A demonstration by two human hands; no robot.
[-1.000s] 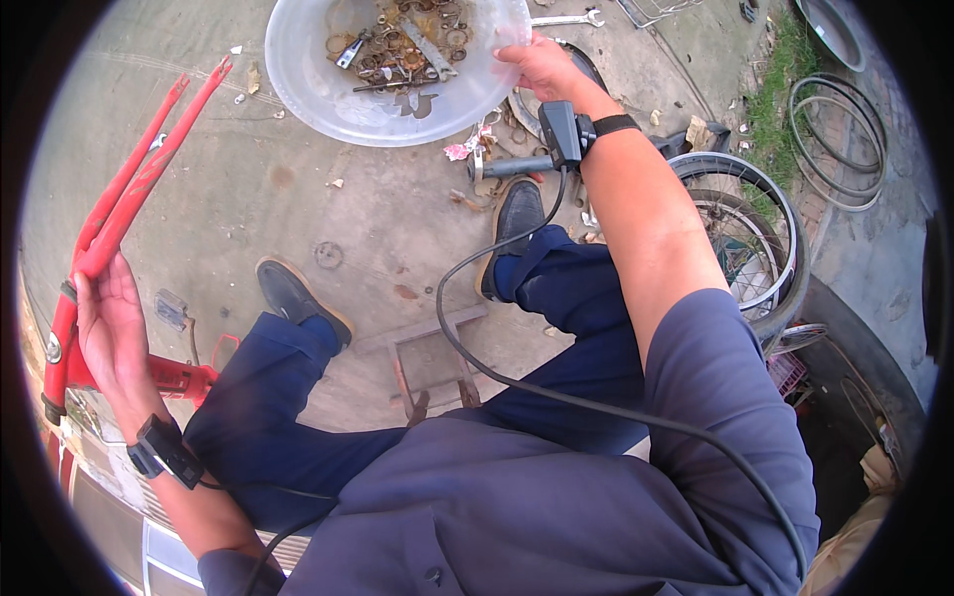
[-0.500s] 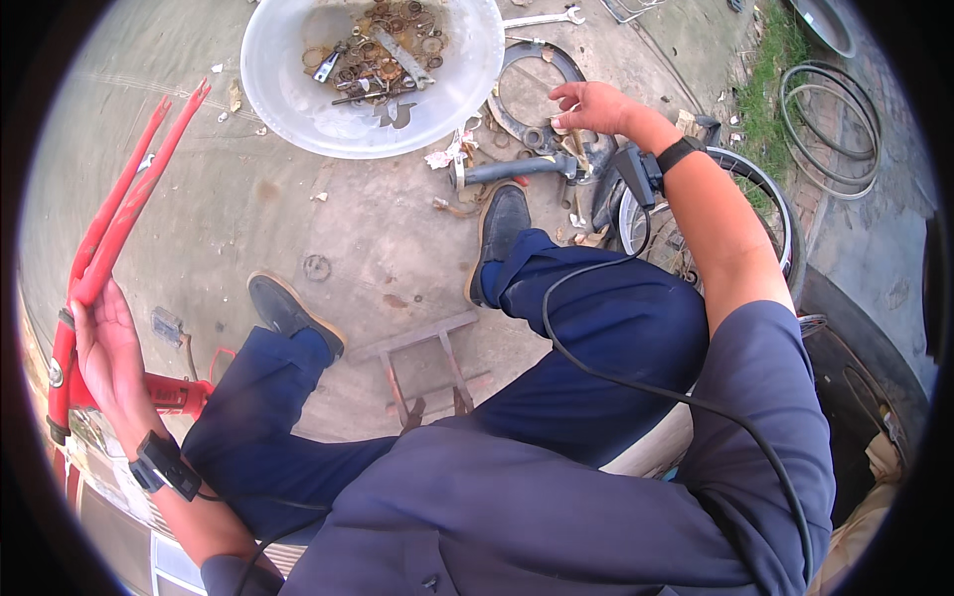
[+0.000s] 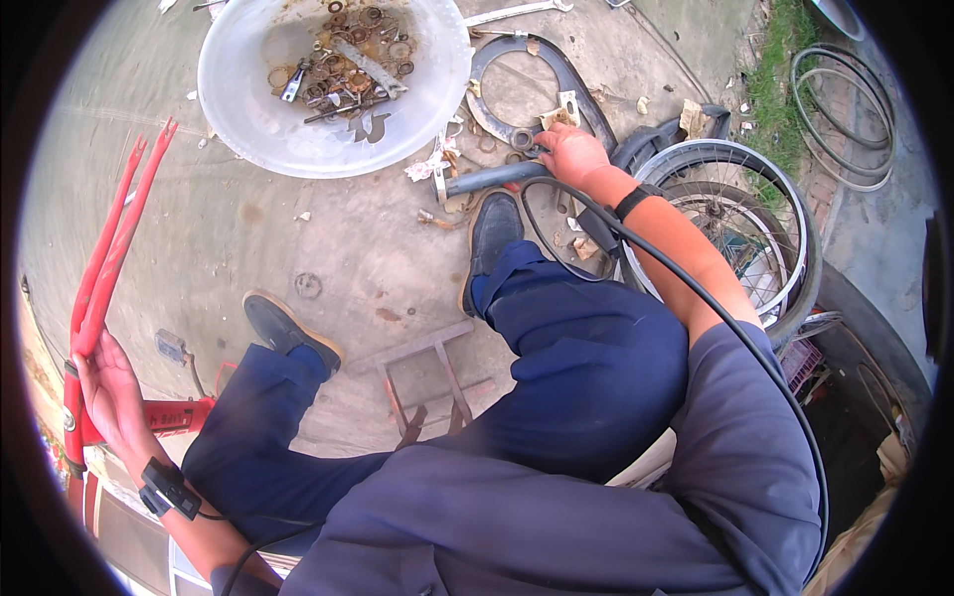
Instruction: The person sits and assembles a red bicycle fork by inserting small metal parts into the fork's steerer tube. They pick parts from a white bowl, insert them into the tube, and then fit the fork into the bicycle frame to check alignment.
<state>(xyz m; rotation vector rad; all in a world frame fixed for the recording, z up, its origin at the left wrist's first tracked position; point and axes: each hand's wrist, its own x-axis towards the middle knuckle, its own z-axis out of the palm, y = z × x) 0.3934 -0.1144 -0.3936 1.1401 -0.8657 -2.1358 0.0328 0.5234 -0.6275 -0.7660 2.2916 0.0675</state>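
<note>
My left hand (image 3: pixel 107 389) grips the lower end of a red metal frame (image 3: pixel 111 243), whose two thin red tubes rise toward the upper left. My right hand (image 3: pixel 570 154) is stretched out to the ground past my right shoe (image 3: pixel 492 233). Its fingers are curled over the end of a grey metal bar (image 3: pixel 489 179) that lies on the concrete. A black cable (image 3: pixel 696 288) runs along my right forearm from a wrist band. Small scraps and washers lie around the bar.
A white basin (image 3: pixel 248 119) of rusty washers, nuts and small parts stands ahead. A dark ring-shaped part (image 3: pixel 586 94) and a wrench (image 3: pixel 507 14) lie beyond my right hand. Bicycle wheels (image 3: pixel 740 214) lie to the right, and a small metal stool frame (image 3: pixel 427 382) stands between my legs.
My right hand left the basin's rim and came down to the right, onto the grey bar by my shoe. My left hand stays on the red frame.
</note>
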